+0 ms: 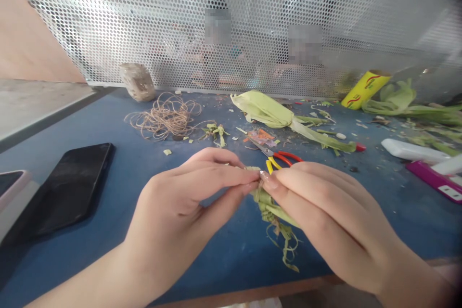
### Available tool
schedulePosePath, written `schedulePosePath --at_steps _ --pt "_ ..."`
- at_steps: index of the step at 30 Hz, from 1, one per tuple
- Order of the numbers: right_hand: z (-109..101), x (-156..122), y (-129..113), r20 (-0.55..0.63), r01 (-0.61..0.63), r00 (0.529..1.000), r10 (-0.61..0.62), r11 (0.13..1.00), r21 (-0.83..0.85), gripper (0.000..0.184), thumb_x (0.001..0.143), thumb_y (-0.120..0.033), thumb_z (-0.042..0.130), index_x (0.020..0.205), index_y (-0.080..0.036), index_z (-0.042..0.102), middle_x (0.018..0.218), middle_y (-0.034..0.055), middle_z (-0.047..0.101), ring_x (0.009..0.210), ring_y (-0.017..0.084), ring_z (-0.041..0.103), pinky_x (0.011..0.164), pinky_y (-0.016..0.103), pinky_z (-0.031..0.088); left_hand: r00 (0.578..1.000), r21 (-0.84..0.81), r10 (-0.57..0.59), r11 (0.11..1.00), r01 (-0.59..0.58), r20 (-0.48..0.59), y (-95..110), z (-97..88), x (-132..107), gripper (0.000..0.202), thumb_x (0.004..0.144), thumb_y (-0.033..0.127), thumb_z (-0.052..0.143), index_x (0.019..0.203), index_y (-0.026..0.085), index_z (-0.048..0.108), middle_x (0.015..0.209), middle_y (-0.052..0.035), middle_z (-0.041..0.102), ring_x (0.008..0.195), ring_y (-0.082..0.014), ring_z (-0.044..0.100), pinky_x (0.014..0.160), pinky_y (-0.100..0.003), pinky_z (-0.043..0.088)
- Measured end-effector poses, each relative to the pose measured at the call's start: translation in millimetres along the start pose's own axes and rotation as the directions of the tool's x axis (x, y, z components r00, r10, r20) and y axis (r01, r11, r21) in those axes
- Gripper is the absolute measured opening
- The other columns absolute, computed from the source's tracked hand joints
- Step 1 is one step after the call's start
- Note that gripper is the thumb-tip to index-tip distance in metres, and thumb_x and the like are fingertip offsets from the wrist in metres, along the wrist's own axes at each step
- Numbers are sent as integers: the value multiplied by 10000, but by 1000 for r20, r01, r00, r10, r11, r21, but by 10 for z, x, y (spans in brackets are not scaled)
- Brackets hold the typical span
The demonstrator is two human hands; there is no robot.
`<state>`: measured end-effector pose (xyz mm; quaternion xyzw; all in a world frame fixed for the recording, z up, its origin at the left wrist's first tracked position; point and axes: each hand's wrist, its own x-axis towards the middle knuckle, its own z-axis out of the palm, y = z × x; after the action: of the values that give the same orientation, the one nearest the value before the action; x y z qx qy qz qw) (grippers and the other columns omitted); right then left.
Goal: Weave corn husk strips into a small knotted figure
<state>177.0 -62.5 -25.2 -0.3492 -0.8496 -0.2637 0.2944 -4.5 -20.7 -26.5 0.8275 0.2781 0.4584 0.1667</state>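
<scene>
Between my fingertips, over the front part of the blue table, is a small bundle of green corn husk (269,209) with thin curled strands hanging from its lower end. My left hand (187,202) pinches it from the left, thumb and forefinger pressed together. From the right, my right hand (328,211) closes its thumb and finger on the same bundle, the two hands' tips touching or nearly so. Part of the bundle is hidden behind the fingers. Just beyond my hands lie scissors (272,154) with red and yellow handles, partly covered by my right hand.
A tangle of brown twine (168,115), a husk-wrapped corn ear (267,108) and a jar-like object (137,82) lie farther back. Phones (65,187) are at left. A yellow tube (366,89) and white-and-purple objects (435,180) stand right. A perforated metal screen (252,72) closes the back; people show behind it.
</scene>
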Motion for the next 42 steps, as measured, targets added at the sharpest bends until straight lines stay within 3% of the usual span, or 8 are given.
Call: schedulePosePath --at_steps 4,9,15,21,27,31,36,42 --pt "-6 -17 3 -31 77 997 -78 997 -26 274 879 -108 369 784 -179 616 836 58 691 745 153 621 725 297 500 1000 5 9 1000 -9 15 -1 -1 5 177 727 72 584 779 226 653 733 62 661 748 -64 615 679 -96 503" --pt "-57 0 -66 45 20 999 -19 1000 -20 245 874 -116 392 799 -171 619 868 64 691 782 164 620 746 306 498 999 87 20 996 -23 33 10 -34 -7 155 731 65 561 765 196 635 762 28 646 762 -74 609 668 -108 497" --pt "42 -63 -12 -180 -29 983 35 999 35 213 870 -148 442 782 -167 634 887 27 661 770 118 602 733 203 489 997 178 67 982 -70 24 25 -26 4 134 765 85 503 768 188 589 766 13 643 806 -99 611 718 -149 503" --pt "38 -100 -12 -160 -74 984 77 997 21 194 856 -177 468 934 -151 644 978 31 638 848 109 591 842 129 446 995 248 85 964 -95 50 16 -36 -3 117 786 107 486 819 189 561 828 -6 641 818 -124 606 718 -187 505" --pt "56 -88 -72 -181 -139 974 138 990 10 119 802 -156 565 906 -155 623 896 71 666 825 162 613 817 248 494 992 239 123 962 -129 39 -15 -40 -23 155 789 82 485 896 181 535 859 -24 622 856 -146 586 760 -241 491" --pt "59 -30 -11 -94 -136 985 144 987 84 117 814 -147 530 909 -169 594 872 61 668 766 157 629 713 241 519 991 211 130 969 -125 -9 -31 -34 -10 188 780 39 477 901 180 510 848 -8 591 856 -121 573 780 -224 476" --pt "42 28 62 88 -258 966 244 932 256 107 802 -144 545 730 -223 552 777 -8 657 709 120 630 579 179 498 994 209 88 975 -72 -71 -55 -20 -18 173 801 52 455 903 189 487 864 3 573 839 -101 564 768 -206 464" --pt "52 50 100 179 -379 925 334 821 427 151 800 -99 517 697 -210 528 737 -17 640 672 97 606 580 169 466 995 210 76 976 -61 -60 -29 15 -22 151 815 59 433 874 193 473 817 4 584 764 -96 565 656 -180 471"
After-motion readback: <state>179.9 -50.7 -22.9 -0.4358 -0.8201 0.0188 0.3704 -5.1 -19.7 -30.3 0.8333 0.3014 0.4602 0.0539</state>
